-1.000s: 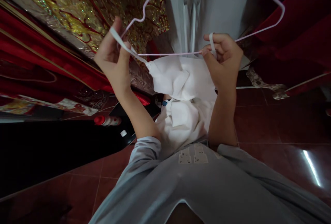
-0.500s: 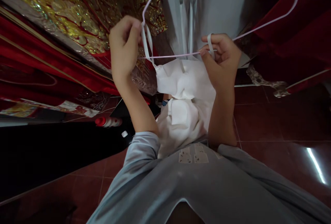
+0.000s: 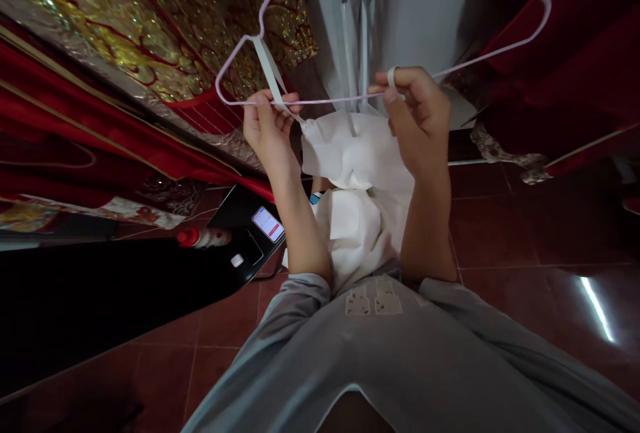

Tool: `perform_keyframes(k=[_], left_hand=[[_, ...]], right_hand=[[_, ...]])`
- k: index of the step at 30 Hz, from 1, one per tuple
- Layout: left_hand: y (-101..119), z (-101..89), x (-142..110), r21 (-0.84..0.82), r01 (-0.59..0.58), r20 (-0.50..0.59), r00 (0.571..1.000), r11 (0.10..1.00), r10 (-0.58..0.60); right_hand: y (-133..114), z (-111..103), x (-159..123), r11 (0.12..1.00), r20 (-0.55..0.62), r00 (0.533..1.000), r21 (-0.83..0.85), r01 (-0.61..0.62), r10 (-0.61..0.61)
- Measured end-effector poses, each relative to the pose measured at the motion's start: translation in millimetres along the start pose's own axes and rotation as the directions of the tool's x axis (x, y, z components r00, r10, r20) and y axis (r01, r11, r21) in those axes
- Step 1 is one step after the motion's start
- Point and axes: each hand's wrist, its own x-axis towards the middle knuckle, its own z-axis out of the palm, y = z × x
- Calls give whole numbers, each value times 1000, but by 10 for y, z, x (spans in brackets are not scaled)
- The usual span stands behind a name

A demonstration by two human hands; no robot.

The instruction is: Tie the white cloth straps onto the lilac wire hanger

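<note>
A pale pink wire hanger (image 3: 325, 100) spans the space before me, its hook end out of view above. My left hand (image 3: 273, 128) pinches the bottom bar near the hanger's left corner. A thin white strap (image 3: 269, 68) runs from the notch on that side down past my left fingers to a white garment (image 3: 363, 153). My right hand (image 3: 420, 110) is closed around the bar farther right, with another white strap (image 3: 392, 78) looped over a finger. The garment hangs below both hands in soft folds, its lower part against my body.
Red clothes with gold sequins (image 3: 120, 20) hang at left, dark red cloth (image 3: 575, 66) at right. On a black table (image 3: 125, 286) lie a red-capped bottle (image 3: 203, 238), a lit phone (image 3: 268, 223) and a small white case (image 3: 237, 260). Red tiles (image 3: 500, 233) cover the floor.
My left hand has moved down from the hanger's left notch to the bottom bar. The left strap now sits in the notch, and the hanger's left corner shows. My right hand keeps its grip.
</note>
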Motion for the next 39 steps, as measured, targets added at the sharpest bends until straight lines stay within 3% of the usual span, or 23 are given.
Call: perform_keyframes(k=[3, 6, 10, 13, 18, 24, 28, 30, 32, 34, 35, 36, 37, 38, 39], left_hand=[[8, -32, 39, -26, -29, 8, 1000, 999, 29], [7, -63, 58, -74, -13, 24, 1000, 997, 15], [1, -84, 63, -108, 23, 41, 999, 994, -19], [-12, -89, 73, -55, 7, 32, 999, 998, -5], [-79, -109, 114, -38, -20, 23, 1000, 999, 21], [-169, -117, 110, -110, -19, 76, 997, 994, 27], [-161, -78, 66, -104, 42, 47, 998, 994, -37], [-154, -55, 47, -103, 29, 46, 999, 994, -24], [-154, -28, 33, -92, 30, 21, 999, 995, -28], [-156, 5, 19, -69, 45, -7, 999, 997, -46], [-155, 23, 11, -56, 43, -16, 999, 997, -44], [-153, 40, 0, -48, 31, -14, 999, 998, -31], [-149, 57, -12, -45, 11, -4, 1000, 999, -11], [-144, 71, -28, -44, -13, 5, 1000, 999, 13], [-138, 82, -46, -39, -40, 8, 999, 998, 40]], right_hand=[[-55, -235, 8, 997, -150, 987, 31, 66, -60], [-7, -571, 67, 980, -361, 913, -17, 197, -190], [259, -973, 233, 931, -430, 829, -242, 275, -357], [495, -1122, 404, 910, -434, 801, -231, 344, -413], [570, -1070, 686, 913, -264, 875, -102, 394, -407], [228, -899, 930, 908, -118, 918, -238, 344, -378], [71, -914, 1007, 917, 1, 971, -330, 226, -239], [53, -901, 1009, 881, 39, 944, -348, 320, -328], [59, -821, 954, 802, 29, 857, -338, 493, -515], [67, -659, 813, 732, -94, 745, -302, 611, -660], [67, -556, 709, 730, -173, 716, -293, 618, -676], [64, -447, 590, 764, -242, 727, -274, 584, -643], [60, -341, 463, 825, -239, 795, -269, 498, -558], [57, -243, 337, 888, -149, 897, -280, 365, -416], [57, -160, 222, 924, -32, 965, -298, 238, -259]])
